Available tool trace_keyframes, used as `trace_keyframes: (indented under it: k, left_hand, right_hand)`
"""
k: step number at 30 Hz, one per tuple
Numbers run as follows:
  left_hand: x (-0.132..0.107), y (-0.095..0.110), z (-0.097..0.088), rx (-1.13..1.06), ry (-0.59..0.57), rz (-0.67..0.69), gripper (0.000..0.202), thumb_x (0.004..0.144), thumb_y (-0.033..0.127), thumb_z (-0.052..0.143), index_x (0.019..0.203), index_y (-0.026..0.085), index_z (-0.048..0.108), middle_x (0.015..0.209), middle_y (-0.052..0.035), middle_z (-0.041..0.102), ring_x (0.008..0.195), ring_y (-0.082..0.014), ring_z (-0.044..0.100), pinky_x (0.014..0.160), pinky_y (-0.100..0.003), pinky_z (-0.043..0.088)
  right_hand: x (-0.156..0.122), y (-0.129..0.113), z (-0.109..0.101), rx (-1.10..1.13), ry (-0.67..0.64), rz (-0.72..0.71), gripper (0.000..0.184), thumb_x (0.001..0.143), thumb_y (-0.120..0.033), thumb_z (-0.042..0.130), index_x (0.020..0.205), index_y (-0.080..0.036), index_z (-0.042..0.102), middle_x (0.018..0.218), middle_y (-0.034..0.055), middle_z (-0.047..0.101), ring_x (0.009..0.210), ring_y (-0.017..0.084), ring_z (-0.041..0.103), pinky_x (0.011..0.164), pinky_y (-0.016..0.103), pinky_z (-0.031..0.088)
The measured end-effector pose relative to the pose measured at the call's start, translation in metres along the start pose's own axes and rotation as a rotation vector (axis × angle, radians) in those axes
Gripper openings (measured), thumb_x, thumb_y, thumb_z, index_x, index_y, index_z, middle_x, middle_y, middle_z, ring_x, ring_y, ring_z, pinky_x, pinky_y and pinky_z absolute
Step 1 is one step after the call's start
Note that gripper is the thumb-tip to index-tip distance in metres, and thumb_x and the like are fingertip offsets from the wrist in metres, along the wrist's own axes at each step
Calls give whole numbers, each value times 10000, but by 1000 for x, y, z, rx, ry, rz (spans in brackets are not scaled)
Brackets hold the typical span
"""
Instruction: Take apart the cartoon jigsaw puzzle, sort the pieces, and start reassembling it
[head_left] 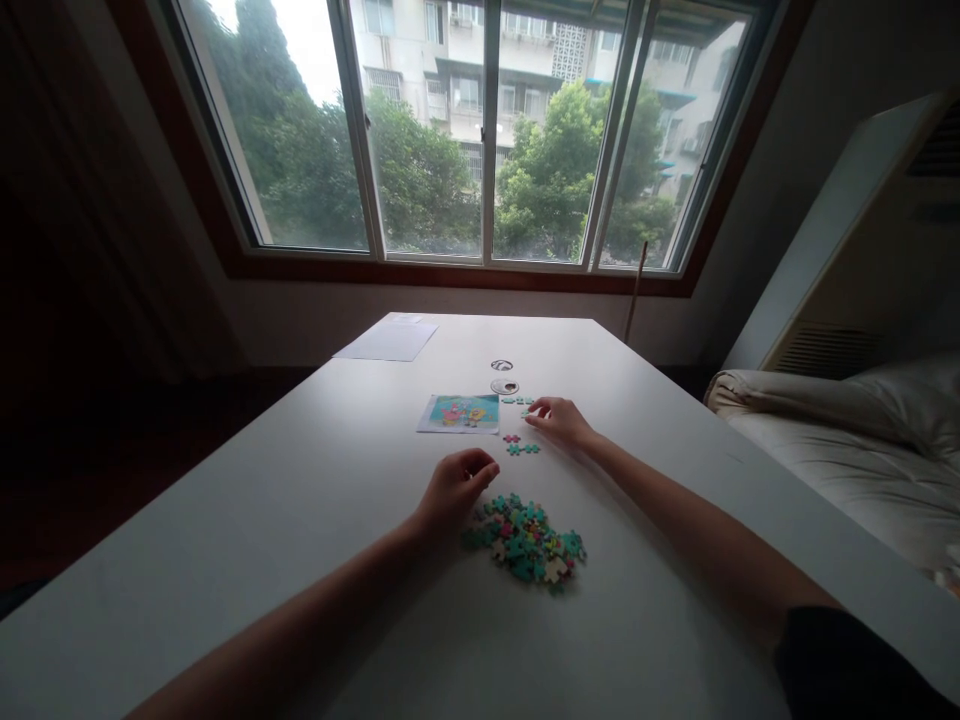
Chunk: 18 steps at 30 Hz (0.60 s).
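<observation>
Two bare hands rest on a broad white rectangular table (pixel 225 520), seen from the head camera looking forward and down.

The left hand (pixel 457 485) sits near the table's middle. Its fingers are curled in with the thumb against the fingertips. Whether a piece is pinched there is too small to tell. Just beside it, toward the near edge, lies a heap of loose teal, pink and cream jigsaw pieces (pixel 525 542).

The right hand (pixel 559 420) lies palm down farther in, fingers loosely spread, tips touching a few small teal pieces (pixel 517 401). A short joined strip of teal and pink pieces (pixel 523 448) lies between the hands. A small blue printed picture card (pixel 460 413) lies flat just left of the right hand.

Fitting probably goes best one piece at a time, slid flat into place and checked against the uncovered card.

Two small round objects (pixel 503 376) sit beyond the card, and a white paper sheet (pixel 388 340) lies at the far left corner. Wide bare tabletop runs to the left and near edges. The right edge is closer, with pale bedding (pixel 840 420) beyond it.
</observation>
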<state>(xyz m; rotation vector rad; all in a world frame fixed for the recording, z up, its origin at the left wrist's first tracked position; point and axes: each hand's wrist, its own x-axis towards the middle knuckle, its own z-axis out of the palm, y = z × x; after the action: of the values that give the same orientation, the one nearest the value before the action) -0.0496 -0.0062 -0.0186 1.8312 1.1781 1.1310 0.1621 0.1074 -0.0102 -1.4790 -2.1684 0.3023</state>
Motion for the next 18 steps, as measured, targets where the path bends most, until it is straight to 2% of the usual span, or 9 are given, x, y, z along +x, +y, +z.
trace_keyframes:
  k: [4,8,13,18]
  left_hand:
    - [1,0,-1,0,3,-6,224,750,327,519,689,124,590,599,-1,537,562,-120,488,536,-222,391]
    - [1,-1,-1,-1,7,-8,224,749,326,521,692,122,593,599,-2,537,557,-119,490,536,-222,391]
    - [2,-3,0,-4,11,-7,226,748,328,521,688,123,595,596,-2,539,559,-120,491,536,-220,395]
    - [2,-3,0,-11,9,-10,221,743,322,520,681,122,591,583,1,530,549,-116,477,525,-217,391]
  right_hand:
    - [14,-5,15,0,-5,8,281,716,-403,566,898,-202,640,761,13,645,685,130,580,647,230,405]
    - [22,-7,22,-4,-9,10,305,711,-378,579,950,-194,622,770,15,644,687,129,578,655,229,406]
    - [29,-7,28,-16,-15,17,192,742,-325,551,844,-203,656,773,17,645,699,129,576,660,227,399]
    - [38,-11,33,-24,-9,28,186,737,-322,555,835,-207,664,782,21,647,709,138,575,659,232,397]
